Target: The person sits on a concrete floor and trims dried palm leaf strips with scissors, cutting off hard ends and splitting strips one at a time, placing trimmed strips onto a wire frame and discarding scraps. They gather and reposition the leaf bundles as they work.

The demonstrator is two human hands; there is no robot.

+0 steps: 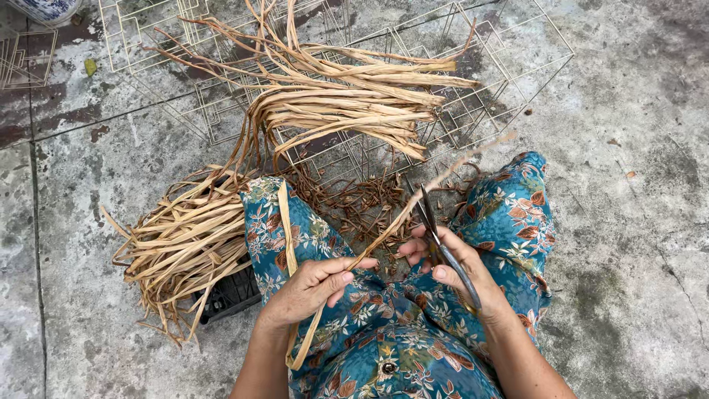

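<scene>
From the head camera I look straight down at a seated person's lap, legs in blue floral trousers (413, 347), on a stained concrete floor (628, 222).

The left hand (314, 288) is clenched around a long dried leaf strip (384, 236); thumb and fingers pinch it near the middle of the lap. The strip runs diagonally from near the left knee, through that grip, and up toward the far right, where its thin tip blurs.

The right hand (461, 270) is closed around the handles of dark metal scissors (436, 236). The blades point away from the person and meet the strip just beyond the fingertips; I cannot tell whether the blades are parted or shut.

Between the knees lies a scatter of brown curled trimmings (354, 203).

On the left, beside the left leg, a heap of pale dried strips (185, 247) rests partly over a black plastic crate (229, 295). Farther away, a second bundle of strips (347, 103) lies across thin wire frames (502, 66) spread on the floor. A blue-and-white ceramic pot (48, 9) sits at the far left corner.
</scene>
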